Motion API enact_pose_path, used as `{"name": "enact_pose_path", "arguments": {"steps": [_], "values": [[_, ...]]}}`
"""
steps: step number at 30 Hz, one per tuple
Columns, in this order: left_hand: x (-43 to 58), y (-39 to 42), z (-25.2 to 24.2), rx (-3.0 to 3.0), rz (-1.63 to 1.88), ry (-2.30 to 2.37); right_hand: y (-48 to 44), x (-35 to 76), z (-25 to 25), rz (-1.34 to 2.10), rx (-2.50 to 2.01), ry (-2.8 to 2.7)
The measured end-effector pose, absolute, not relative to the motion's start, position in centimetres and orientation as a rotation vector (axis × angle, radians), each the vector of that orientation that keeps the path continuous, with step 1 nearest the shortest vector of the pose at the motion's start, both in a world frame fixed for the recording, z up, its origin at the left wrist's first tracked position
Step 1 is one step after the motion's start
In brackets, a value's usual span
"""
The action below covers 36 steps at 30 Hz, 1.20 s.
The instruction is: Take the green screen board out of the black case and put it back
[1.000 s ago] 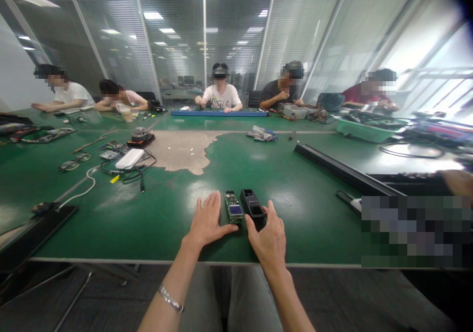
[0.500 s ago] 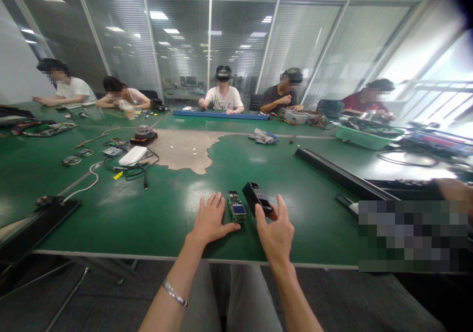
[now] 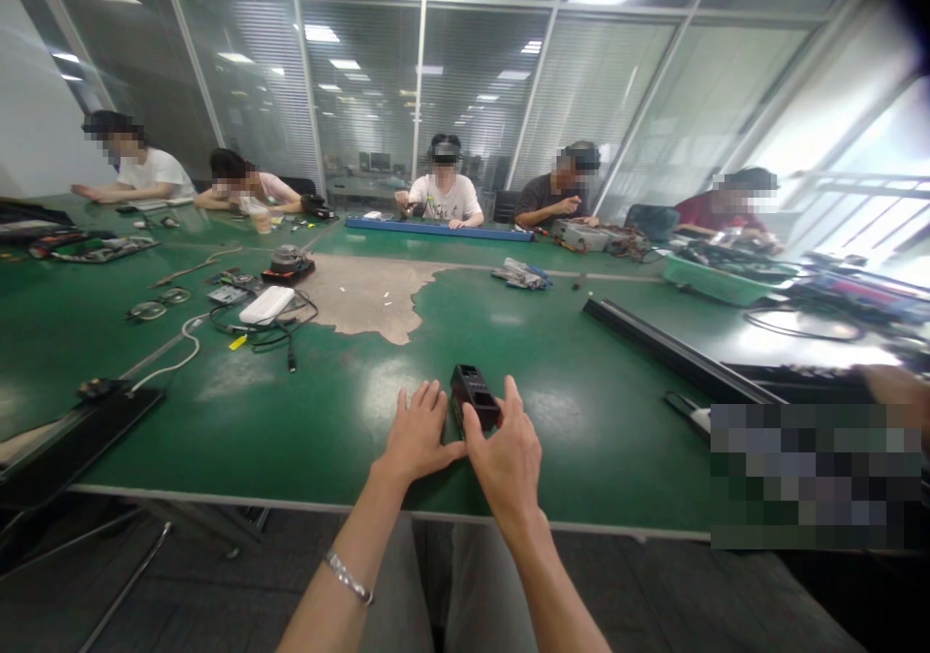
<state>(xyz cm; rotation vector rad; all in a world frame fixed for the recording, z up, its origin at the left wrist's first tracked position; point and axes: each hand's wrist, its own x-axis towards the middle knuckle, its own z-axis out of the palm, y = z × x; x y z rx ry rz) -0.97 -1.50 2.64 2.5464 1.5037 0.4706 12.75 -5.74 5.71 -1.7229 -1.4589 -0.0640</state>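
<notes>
My right hand [image 3: 507, 454] grips a black plastic housing [image 3: 474, 384] between thumb and fingers, with cut-out openings on its upper face. The housing is over the small green circuit board, which is almost wholly hidden beneath it; whether the two touch cannot be made out. Flat on the green table lies my left hand [image 3: 416, 432], just left of the housing, fingers spread and thumb pointing toward the housing's near end. A silver bracelet [image 3: 349, 577] circles the left wrist.
Across the table [image 3: 349, 440] several people sit working. To the left lie a white box-shaped device [image 3: 267, 305] with cables and a black bar [image 3: 79, 445]. On the right are a long black rail [image 3: 675, 348] and a green basket [image 3: 727, 283]. Another person's hand [image 3: 897, 387] shows at the right edge.
My right hand has moved left with the black housing, bringing it over the circuit board and covering most of it. My left hand has stayed nearly in place.
</notes>
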Motion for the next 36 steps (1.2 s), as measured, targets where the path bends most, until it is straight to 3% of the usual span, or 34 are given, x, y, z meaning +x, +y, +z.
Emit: {"name": "enact_pose_path", "arguments": {"steps": [36], "values": [[-0.8,-1.1,2.0,2.517,0.45,1.523,-6.4,12.4,2.8,-0.1,-1.78,-1.546]]}}
